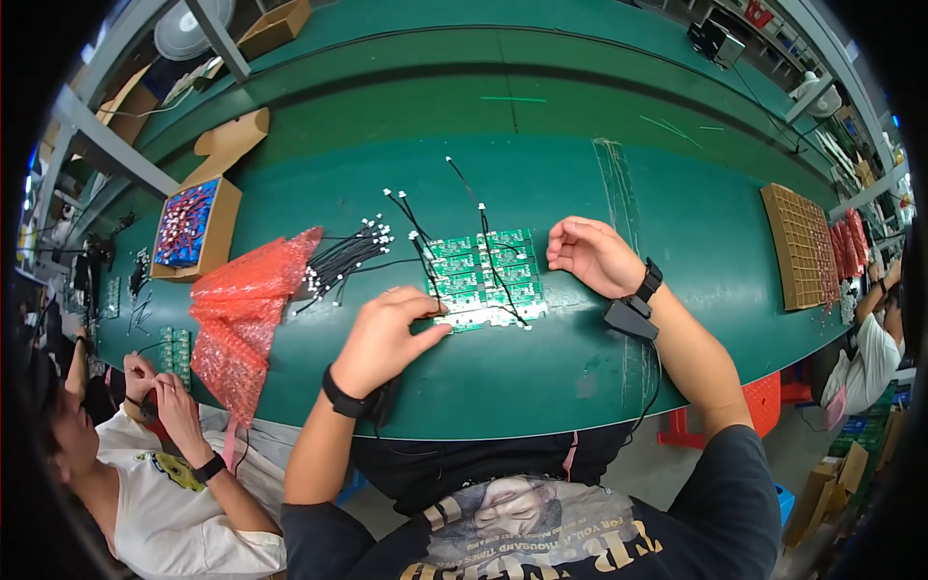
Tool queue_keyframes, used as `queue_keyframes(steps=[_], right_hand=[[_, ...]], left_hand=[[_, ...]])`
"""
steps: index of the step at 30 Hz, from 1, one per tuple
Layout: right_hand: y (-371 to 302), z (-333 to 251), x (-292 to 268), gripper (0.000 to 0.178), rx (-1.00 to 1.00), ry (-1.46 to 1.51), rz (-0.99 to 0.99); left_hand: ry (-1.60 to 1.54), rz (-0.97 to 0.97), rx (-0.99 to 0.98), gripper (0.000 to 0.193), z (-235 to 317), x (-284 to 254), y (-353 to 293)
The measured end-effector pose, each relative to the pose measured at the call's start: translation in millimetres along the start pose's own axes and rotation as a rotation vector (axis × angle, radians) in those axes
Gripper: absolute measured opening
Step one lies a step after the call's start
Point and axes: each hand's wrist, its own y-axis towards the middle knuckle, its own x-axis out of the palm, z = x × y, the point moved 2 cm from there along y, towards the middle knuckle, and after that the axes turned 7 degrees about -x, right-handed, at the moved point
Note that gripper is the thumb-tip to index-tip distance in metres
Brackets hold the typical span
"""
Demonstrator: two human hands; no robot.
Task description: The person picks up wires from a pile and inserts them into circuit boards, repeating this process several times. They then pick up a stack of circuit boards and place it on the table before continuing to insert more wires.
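Observation:
A panel of green circuit boards lies flat on the table in front of me. Black cables with white connectors lie across it, some reaching past its far edge. My left hand is at the panel's near left corner, thumb and forefinger closed about the edge there. Off the panel's right side, my right hand hovers with half-bent fingers apart and nothing visible in them. A pile of black cables with white plugs lies left of the panel.
Red bubble wrap lies left of the cable pile, beside an open cardboard box of red and blue parts. A divided cardboard tray stands far right. Co-workers sit at both sides; the left one's hands are close by.

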Motion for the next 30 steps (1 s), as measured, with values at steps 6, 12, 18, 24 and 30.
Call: queue_keyframes(steps=[6,12,18,24,30], right_hand=[[11.3,3.9,7.6,0.025,0.0,-0.025,-0.081],[7.6,7.6,8.7,0.024,-0.01,-0.166,-0.166],[7.6,7.3,6.2,0.024,-0.003,-0.165,-0.198],[11.0,11.5,8.9,0.025,0.005,-0.18,-0.218],[2.9,6.4,10.0,0.023,0.008,-0.295,-0.172]], left_hand=[[0.057,0.085,0.011,0.016,-8.0,8.4,-9.4],[0.084,0.095,-0.027,0.011,2.8,13.7,-13.2],[0.141,0.13,-0.025,0.009,10.8,19.8,-14.0],[0.231,0.179,-0.037,0.009,11.4,13.5,-24.6],[0.175,0.153,-0.09,0.009,13.5,-1.4,-47.4]])
